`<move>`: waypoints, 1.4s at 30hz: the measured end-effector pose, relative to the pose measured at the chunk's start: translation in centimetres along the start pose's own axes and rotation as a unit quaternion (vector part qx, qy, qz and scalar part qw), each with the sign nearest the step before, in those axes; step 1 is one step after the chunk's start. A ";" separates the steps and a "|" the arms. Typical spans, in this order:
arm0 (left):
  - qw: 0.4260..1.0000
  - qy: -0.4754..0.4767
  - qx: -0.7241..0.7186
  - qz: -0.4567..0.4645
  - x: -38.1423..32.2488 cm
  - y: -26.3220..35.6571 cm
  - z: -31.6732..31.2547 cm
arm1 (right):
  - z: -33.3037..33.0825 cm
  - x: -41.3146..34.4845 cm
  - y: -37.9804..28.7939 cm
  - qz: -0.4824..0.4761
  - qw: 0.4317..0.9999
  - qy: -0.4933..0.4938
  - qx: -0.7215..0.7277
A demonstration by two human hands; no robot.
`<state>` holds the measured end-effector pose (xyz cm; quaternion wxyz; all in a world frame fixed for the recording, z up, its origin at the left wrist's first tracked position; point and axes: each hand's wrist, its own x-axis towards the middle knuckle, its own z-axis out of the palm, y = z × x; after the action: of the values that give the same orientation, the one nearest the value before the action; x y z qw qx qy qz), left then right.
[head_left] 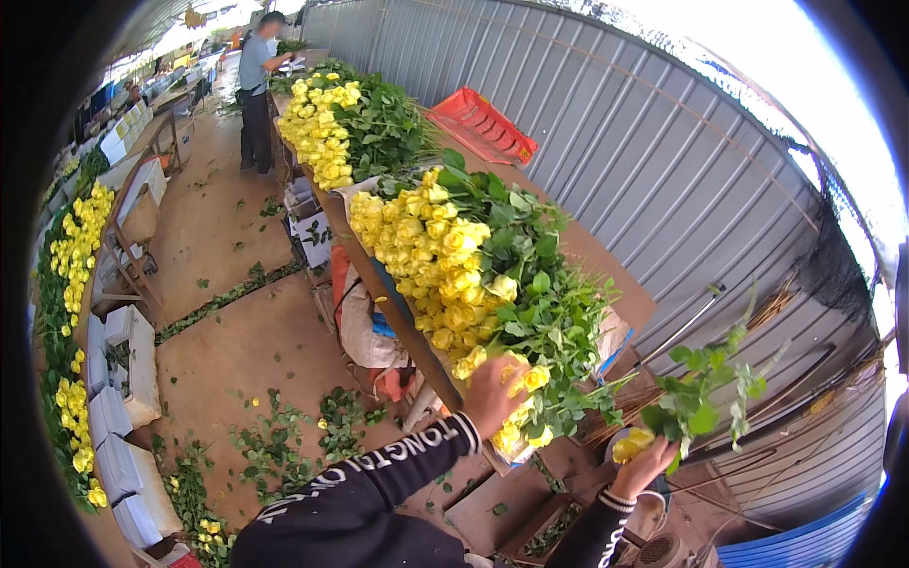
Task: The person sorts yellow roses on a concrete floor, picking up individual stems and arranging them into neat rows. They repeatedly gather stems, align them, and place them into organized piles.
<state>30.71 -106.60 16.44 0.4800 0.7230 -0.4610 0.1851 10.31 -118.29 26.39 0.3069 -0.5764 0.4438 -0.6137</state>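
Observation:
My left hand (493, 396) reaches onto the near end of a large pile of yellow roses (444, 263), its fingers among the blooms; whether it grips one is hidden. The roses lie on a long table (607, 266), blooms towards the aisle and green stems towards the metal wall. At the lower right my right hand (645, 468) is closed around the stem of a yellow rose (632, 445), away from the table. Its bloom is beside my fingers, and leafy stems (699, 397) rise up and to the right of the hand.
A second rose pile (323, 131) and a red plastic crate (486, 126) are farther along the table. A person (257, 92) stands at its far end. Cut leaves (273, 440) litter the floor. More yellow roses (74, 241) and white boxes (131, 366) line the left side.

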 end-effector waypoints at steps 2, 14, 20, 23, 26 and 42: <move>0.992 -0.031 0.010 -0.124 1.0 -3.1 -2.1 | 3.0 -0.7 -1.2 -0.042 0.997 -0.055 -0.018; 0.946 -0.314 0.087 -0.001 8.7 -8.6 0.0 | 23.1 1.1 4.5 0.040 0.944 -0.299 -0.130; 0.994 -0.102 0.048 0.005 11.6 -10.3 1.1 | 28.0 -2.7 14.4 0.025 0.876 -0.416 -0.242; 0.980 -0.117 0.162 -0.017 14.4 -9.9 4.1 | 28.0 -4.1 12.3 0.083 0.931 -0.323 -0.146; 0.940 -0.232 0.243 -0.062 15.8 -10.5 5.6 | 27.0 -4.6 8.6 0.060 0.932 -0.323 -0.154; 0.816 -0.333 0.365 0.301 14.3 -9.7 -3.6 | 23.4 -2.5 2.9 -0.145 0.816 -0.451 -0.330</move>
<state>46.81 -109.40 23.21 -0.0817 0.6878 -0.6861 0.2226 33.21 -121.73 21.31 0.1718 -0.9130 0.3431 -0.1387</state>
